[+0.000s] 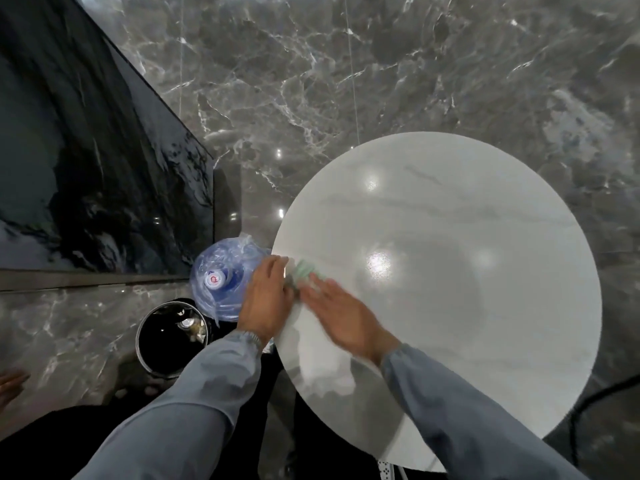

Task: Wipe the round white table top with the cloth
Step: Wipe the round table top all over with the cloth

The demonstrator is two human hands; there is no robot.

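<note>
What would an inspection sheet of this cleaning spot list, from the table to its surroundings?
Surface: round white table top, glossy, with light reflections.
Job's things: pale green cloth, bunched near the top's left edge.
Clutter: nothing seen on the top besides the cloth.
Hands: right hand flat on the cloth, blurred; left hand at the rim beside the cloth, fingers fairly straight.
Cables: black cable on the floor, right of the table.
Surroundings: dark marble floor; blue water bottle and black bin left of the table.
</note>
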